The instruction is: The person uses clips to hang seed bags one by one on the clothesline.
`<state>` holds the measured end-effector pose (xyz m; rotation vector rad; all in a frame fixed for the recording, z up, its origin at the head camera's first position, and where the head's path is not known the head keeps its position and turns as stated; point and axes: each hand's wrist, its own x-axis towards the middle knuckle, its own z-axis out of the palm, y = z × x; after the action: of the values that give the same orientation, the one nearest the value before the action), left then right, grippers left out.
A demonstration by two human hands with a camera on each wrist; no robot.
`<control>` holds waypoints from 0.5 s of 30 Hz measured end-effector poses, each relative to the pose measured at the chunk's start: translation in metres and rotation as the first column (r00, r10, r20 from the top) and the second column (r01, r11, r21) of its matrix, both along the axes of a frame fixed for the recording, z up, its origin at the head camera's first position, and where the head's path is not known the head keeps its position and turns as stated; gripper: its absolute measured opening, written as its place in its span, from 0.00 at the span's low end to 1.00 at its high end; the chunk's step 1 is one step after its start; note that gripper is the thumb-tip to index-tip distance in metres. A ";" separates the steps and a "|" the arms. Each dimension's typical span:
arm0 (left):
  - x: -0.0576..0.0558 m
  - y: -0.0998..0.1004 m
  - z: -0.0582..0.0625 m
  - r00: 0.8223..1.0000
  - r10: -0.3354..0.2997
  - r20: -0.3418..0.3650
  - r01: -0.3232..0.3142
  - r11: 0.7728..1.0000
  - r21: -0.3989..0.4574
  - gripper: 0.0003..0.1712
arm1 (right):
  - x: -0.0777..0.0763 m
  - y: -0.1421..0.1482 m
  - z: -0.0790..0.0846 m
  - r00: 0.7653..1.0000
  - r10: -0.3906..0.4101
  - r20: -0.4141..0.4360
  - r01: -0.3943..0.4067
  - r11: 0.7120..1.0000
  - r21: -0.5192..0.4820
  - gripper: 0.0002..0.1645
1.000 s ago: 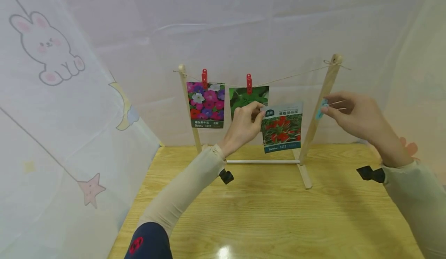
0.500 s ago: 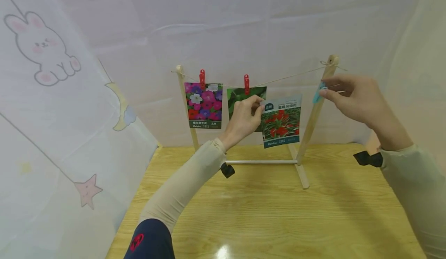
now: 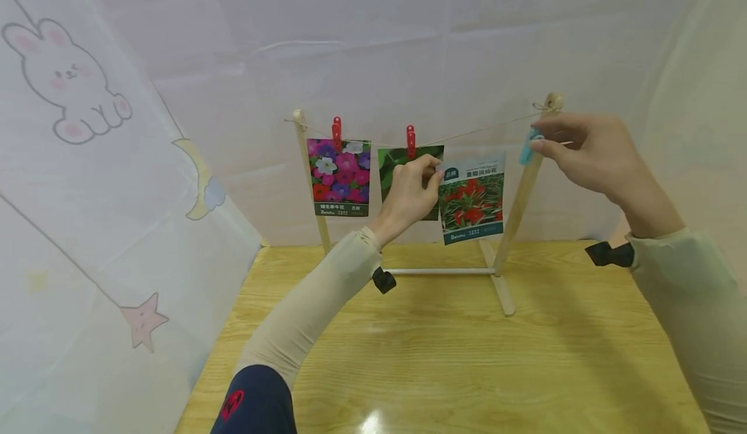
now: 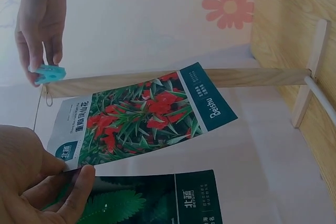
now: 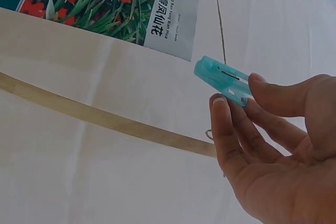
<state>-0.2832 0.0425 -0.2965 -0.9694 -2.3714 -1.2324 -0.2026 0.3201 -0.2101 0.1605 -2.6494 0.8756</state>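
Note:
My left hand (image 3: 411, 191) pinches the upper left corner of a seed packet (image 3: 471, 200) with red flowers, which tilts slightly below the string (image 3: 484, 129). Between thumb and fingertips, my right hand (image 3: 589, 155) holds a light blue clothespin (image 5: 223, 80), near the right wooden post (image 3: 525, 187). In the right wrist view the clothespin lies close to the string, just beyond the packet's top edge. Two other packets hang from the string by red clothespins: one with pink and purple flowers (image 3: 343, 178), and a green leafy one (image 3: 393, 161), partly hidden behind my left hand.
The wooden stand has a white crossbar (image 3: 438, 271) low between its posts and a foot (image 3: 503, 296) on the wood-grain table (image 3: 455, 356). Pale cloth (image 3: 373, 45) hangs behind, and a cloth with a rabbit print (image 3: 67, 77) hangs at left.
My right hand has risen with the blue clothespin, from partway down the right post to near string height. My left hand has lifted the red-flower packet slightly. The head view has shifted a little.

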 end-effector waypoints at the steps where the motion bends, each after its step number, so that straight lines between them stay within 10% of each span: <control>1: 0.000 0.001 0.000 1.000 -0.001 -0.003 0.001 1.000 0.000 0.13 | -0.001 0.000 0.001 1.000 0.002 -0.002 -0.002 1.000 0.003 0.30; 15: -0.001 0.009 0.003 0.999 -0.014 -0.030 0.014 1.000 -0.003 0.14 | -0.011 -0.002 0.011 0.999 0.028 -0.028 -0.028 1.000 0.011 0.27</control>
<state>-0.2842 0.0520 -0.2934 -0.9999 -2.3476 -1.2115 -0.2132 0.3179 -0.1989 0.2120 -2.6319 0.8621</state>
